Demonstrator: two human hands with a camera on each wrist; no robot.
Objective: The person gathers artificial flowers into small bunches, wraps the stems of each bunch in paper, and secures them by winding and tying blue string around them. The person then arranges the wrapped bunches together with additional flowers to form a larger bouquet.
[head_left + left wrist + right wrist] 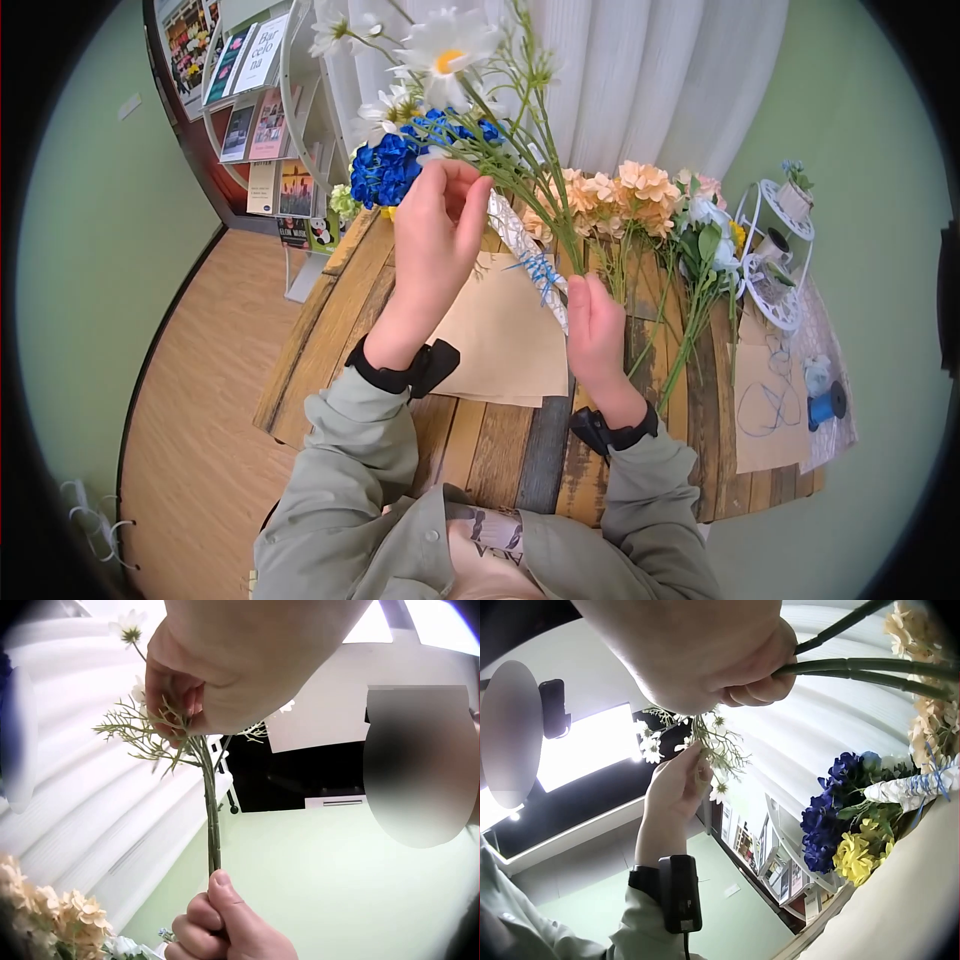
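Observation:
White artificial daisies [447, 62] with thin green stems stand upright in front of me. My right hand [597, 330] grips the lower stems [213, 832] in a fist, thumb along them; cut-looking stem ends stick out below it in the right wrist view. Higher up, my left hand [435, 225] has its fingers curled at the feathery leaves [154, 735], pinching them near the flower heads. Behind the hands lies a bouquet of blue hydrangeas [385, 170] and yellow flowers [861, 855], its handle wrapped in white material [515, 232] and tied with blue wire [540, 272].
Brown paper sheets [500, 345] lie on the wooden table [500, 455]. Peach flowers [640, 195] and pale blue flowers [708, 225] are toward the right. A white wire stand [775, 300], a blue spool [827, 407] and wire loops [770, 405] occupy the right end.

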